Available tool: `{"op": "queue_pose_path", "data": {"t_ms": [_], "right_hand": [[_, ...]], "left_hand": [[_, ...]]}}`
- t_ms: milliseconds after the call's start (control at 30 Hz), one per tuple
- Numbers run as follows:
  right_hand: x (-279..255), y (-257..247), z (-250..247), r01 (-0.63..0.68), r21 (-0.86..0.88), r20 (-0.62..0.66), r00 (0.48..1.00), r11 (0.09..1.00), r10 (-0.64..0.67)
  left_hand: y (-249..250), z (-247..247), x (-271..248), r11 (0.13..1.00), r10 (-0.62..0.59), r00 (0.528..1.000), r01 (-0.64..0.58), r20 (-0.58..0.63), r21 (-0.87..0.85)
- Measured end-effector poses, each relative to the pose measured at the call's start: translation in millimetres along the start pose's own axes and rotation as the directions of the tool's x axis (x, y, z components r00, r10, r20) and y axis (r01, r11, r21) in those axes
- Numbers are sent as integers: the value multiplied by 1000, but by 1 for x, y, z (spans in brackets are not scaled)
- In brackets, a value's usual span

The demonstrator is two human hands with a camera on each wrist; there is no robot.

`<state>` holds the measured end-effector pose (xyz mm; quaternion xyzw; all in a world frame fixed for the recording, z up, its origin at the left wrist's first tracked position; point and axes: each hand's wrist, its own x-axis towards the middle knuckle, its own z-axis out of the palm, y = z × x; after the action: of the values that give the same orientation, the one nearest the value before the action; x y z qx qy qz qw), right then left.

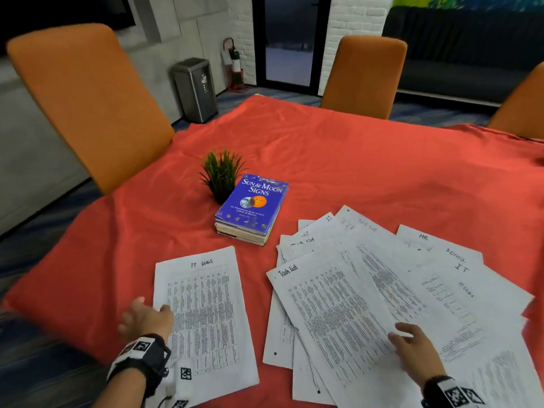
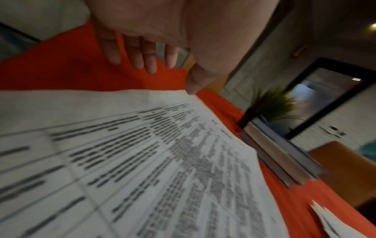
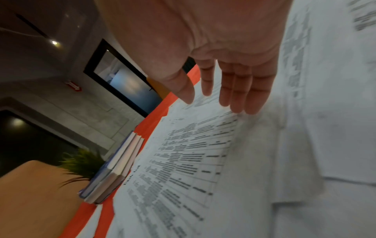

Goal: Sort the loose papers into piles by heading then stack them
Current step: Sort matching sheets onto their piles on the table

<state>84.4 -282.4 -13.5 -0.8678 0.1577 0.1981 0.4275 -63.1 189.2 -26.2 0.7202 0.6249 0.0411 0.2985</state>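
A single sheet headed "IT LOGS" [image 1: 206, 313] lies alone on the red tablecloth [image 1: 353, 172] at the near left. My left hand [image 1: 144, 316] hovers at its left edge with fingers spread; the thumb tip [image 2: 192, 87] touches the paper's edge [image 2: 142, 145]. To the right spreads a fanned heap of loose papers [image 1: 397, 290], the top sheet headed "Task List" [image 1: 332, 313], others marked "HR", "Admin" and "IT". My right hand [image 1: 412, 346] rests flat on the heap, its fingers [image 3: 238, 93] straight over the printed sheet [image 3: 193, 161].
A blue "Sun & Moon Signs" book [image 1: 253, 209] sits on a second book mid-table, with a small potted plant [image 1: 220, 175] just behind it. Orange chairs [image 1: 88, 104] stand around the table. A steel bin [image 1: 195, 88] is on the floor beyond.
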Motion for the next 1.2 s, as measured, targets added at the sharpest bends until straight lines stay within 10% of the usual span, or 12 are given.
{"op": "queue_pose_path", "data": {"t_ms": [167,467,667,1000,1200], "right_hand": [[12,28,-15,-140,-114,-142,982,984,123],[2,43,-18,-148,-317,-60,989,937,135],[-5,38,-17,-78,-314,-3,997,946,82],[3,16,-22,119,-292,-81,986,949,-149],[4,4,-17,246,-69,50,969,967,-243]], "left_hand": [[52,19,-32,957,282,939,-262,195,-124],[115,101,-129,958,283,673,-171,683,-229],[117,131,-139,917,396,673,-325,625,-232],[102,112,-152,855,490,640,-221,592,-469],[98,105,-171,796,593,497,-238,634,-557]]}}
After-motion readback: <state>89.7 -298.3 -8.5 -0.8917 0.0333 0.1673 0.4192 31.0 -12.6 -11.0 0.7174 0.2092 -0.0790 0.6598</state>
